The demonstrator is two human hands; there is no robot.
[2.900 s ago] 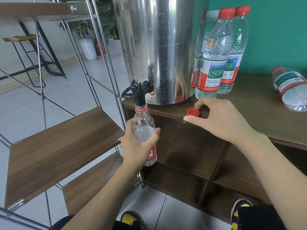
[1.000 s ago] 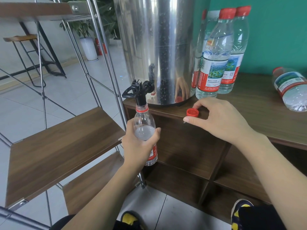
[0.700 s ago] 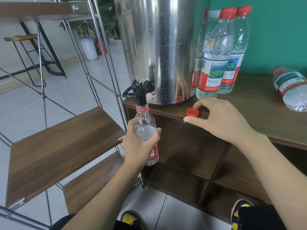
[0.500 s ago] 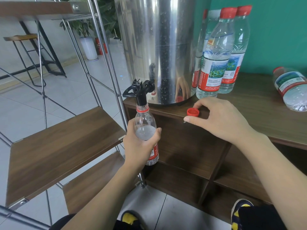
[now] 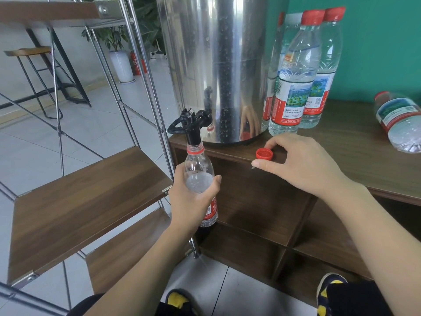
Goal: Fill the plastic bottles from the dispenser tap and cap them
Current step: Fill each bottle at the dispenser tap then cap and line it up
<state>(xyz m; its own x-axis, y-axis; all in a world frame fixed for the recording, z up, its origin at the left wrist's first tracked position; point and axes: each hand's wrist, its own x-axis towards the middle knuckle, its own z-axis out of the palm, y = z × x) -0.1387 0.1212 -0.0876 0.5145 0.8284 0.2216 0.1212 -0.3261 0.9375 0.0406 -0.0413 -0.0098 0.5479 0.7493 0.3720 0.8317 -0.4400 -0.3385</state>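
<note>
Bottle (image 5: 200, 176) hangs under the tap (image 5: 191, 125), its open mouth right around the black spout, and my left hand (image 5: 191, 201) grips it about the middle with fingers and thumb curled round the body. Against the earlier frames almost nothing differs: the bottle stays in the same spot below the tap, upright, and the water line inside sits near my fingers much as it did a few seconds ago; whether it has risen I cannot tell. My left hand has not shifted on the bottle.

Right of the tap, on the cabinet top (image 5: 355, 156) in front of the urn (image 5: 218, 65), the red cap (image 5: 264, 154) lies open side up. My right hand (image 5: 303, 165) rests there as before, thumb and forefinger curved on either side of the cap, touching it at the rim in a loose pinch.

Behind that hand, right of the urn, the capped full bottles (image 5: 296, 87) stand upright together. Further right of them one more bottle (image 5: 401, 124) lies on its side. None of these has moved.
</note>
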